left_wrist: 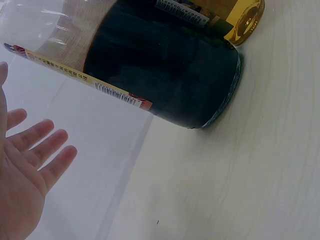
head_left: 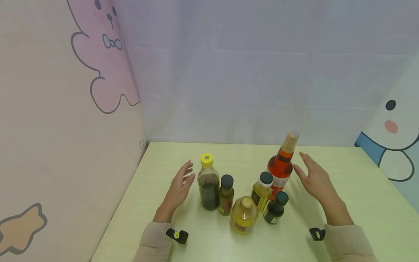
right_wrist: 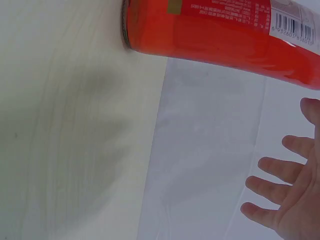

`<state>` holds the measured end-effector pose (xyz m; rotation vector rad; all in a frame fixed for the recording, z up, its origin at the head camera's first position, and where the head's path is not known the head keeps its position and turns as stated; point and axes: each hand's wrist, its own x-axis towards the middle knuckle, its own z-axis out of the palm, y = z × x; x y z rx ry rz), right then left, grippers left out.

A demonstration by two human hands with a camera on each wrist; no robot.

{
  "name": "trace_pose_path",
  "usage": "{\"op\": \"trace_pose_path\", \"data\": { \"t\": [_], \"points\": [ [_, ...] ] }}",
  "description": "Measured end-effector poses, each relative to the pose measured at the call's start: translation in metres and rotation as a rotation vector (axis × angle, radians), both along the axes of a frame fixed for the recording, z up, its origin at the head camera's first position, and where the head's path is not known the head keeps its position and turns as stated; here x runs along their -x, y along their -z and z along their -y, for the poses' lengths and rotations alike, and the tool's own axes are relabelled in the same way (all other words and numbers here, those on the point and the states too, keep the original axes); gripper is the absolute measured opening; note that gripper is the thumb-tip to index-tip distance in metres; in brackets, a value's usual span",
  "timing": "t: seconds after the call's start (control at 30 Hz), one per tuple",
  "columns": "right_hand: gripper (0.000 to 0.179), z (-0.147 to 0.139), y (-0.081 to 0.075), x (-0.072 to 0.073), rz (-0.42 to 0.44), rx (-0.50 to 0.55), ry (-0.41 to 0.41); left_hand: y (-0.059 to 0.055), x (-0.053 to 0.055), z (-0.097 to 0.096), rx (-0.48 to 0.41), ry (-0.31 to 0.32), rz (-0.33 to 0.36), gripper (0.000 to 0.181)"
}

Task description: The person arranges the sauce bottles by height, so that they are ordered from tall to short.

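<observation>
My left hand (head_left: 178, 188) is beside a bottle of dark liquid with a yellow cap (head_left: 208, 191), its fingers spread and holding nothing. In the left wrist view that dark bottle (left_wrist: 165, 65) stands close to the open palm. On the other side, my right hand (head_left: 316, 180) reaches near a tall bottle of red liquid (head_left: 279, 168), fingers extended. The right wrist view shows the red bottle (right_wrist: 210, 35) apart from the spread fingers. Between the hands stand a small brown dark-capped bottle (head_left: 226, 198), a round yellow bottle (head_left: 244, 215), a dark-capped oil bottle (head_left: 260, 193) and a small dark bottle (head_left: 275, 209).
All the bottles stand upright in a tight cluster on a pale wood-grain table (head_left: 157, 167). A whitish cloth (head_left: 229, 80) hangs behind the table's back edge. Cartoon-printed cloth (head_left: 65, 145) borders the left side, with more on the right.
</observation>
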<state>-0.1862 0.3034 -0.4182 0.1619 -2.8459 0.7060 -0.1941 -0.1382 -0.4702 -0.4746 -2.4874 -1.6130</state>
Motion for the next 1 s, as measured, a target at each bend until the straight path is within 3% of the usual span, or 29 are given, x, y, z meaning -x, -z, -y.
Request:
{"op": "trace_pose_path", "data": {
  "t": [0.33,0.57,0.7,0.93,1.0],
  "points": [
    [0.063,0.009,-0.015,-0.008,0.023,0.15,0.007,-0.004,-0.006,-0.008,-0.131,0.116,-0.063,0.045],
    [0.056,0.016,-0.016,-0.013,-0.049,0.224,-0.037,-0.033,-0.025,-0.015,-0.138,0.189,-0.086,0.044],
    [0.053,0.02,-0.017,-0.014,-0.088,0.251,-0.064,-0.037,-0.028,-0.017,-0.173,0.214,-0.087,0.044],
    [0.05,0.025,-0.019,-0.015,-0.102,0.321,-0.091,-0.002,-0.009,-0.018,-0.221,0.237,-0.106,0.05],
    [0.049,0.027,-0.018,-0.016,-0.112,0.351,-0.104,-0.001,-0.009,-0.02,-0.229,0.246,-0.104,0.054]
  ]
}}
